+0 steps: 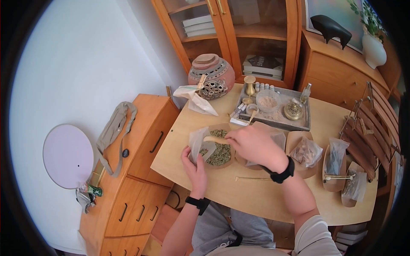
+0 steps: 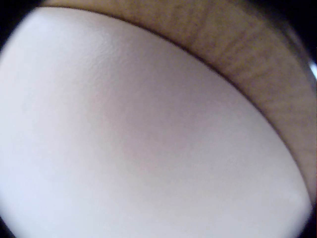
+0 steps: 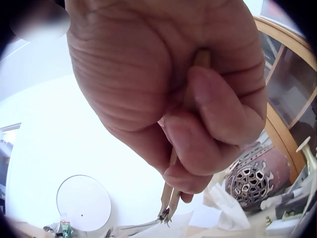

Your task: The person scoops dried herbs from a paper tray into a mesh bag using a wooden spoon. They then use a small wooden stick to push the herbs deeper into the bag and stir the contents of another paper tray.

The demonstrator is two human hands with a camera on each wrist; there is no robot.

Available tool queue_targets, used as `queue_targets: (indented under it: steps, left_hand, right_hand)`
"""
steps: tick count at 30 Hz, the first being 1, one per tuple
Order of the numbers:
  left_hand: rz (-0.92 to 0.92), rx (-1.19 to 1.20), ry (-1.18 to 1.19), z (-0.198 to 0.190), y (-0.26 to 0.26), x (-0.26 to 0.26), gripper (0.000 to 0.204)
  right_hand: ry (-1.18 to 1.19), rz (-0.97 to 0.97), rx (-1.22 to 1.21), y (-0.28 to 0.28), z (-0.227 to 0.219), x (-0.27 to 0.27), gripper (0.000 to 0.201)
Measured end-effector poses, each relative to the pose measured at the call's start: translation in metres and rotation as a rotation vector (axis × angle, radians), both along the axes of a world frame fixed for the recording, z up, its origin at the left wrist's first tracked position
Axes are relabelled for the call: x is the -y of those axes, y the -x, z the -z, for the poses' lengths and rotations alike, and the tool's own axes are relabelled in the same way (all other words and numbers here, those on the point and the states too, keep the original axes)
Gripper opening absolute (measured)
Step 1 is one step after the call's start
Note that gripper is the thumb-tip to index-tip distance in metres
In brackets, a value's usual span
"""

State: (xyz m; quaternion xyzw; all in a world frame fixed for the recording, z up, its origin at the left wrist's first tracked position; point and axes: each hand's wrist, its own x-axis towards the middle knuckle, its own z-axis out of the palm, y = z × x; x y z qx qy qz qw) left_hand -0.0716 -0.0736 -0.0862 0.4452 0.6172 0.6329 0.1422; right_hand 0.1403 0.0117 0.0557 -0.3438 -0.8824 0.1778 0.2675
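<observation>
A clear plastic bag (image 1: 196, 140) is held upright by my left hand (image 1: 197, 174), fingers at one side and thumb at the other. Beside it, dried green herbs (image 1: 220, 152) fill a brown paper tray (image 1: 231, 158). My right hand (image 1: 260, 147) grips wooden tweezers (image 1: 215, 139), their tips at the bag's mouth. In the right wrist view, curled fingers of the right hand (image 3: 198, 119) hold the tweezers (image 3: 174, 198), with a small dried sprig (image 3: 165, 215) between the tips. The left wrist view shows a blurred pale surface and wood grain; no fingers show there.
Right of the herbs stand several paper trays with bags, one holding pinkish chunks (image 1: 305, 152). A thin brass stick (image 1: 252, 178) lies in front. Behind are a grey tray (image 1: 273, 122) with bowls and brass pieces, a white bag (image 1: 197, 101) and a clay pot (image 1: 213, 74).
</observation>
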Motion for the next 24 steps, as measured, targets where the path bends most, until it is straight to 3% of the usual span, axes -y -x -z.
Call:
queue_targets:
  steps: [2, 9, 12, 24]
  left_hand:
    - [0.004, 0.003, -0.004, 0.001, 0.0, 0.0, 0.045]
    - [-0.015, 0.013, 0.008, -0.003, -0.003, 0.0, 0.045]
    - [-0.004, 0.007, 0.004, -0.001, -0.001, 0.0, 0.045]
    - [0.003, 0.013, 0.004, -0.001, -0.001, 0.0, 0.044]
  right_hand:
    - [0.031, -0.016, 0.111, 0.008, 0.008, 0.003, 0.021]
    - [-0.013, 0.07, -0.012, -0.009, 0.003, -0.005, 0.024]
    - [-0.096, 0.104, 0.205, -0.015, 0.009, -0.008, 0.025]
    - [0.107, 0.001, 0.33, -0.003, 0.014, 0.009, 0.019]
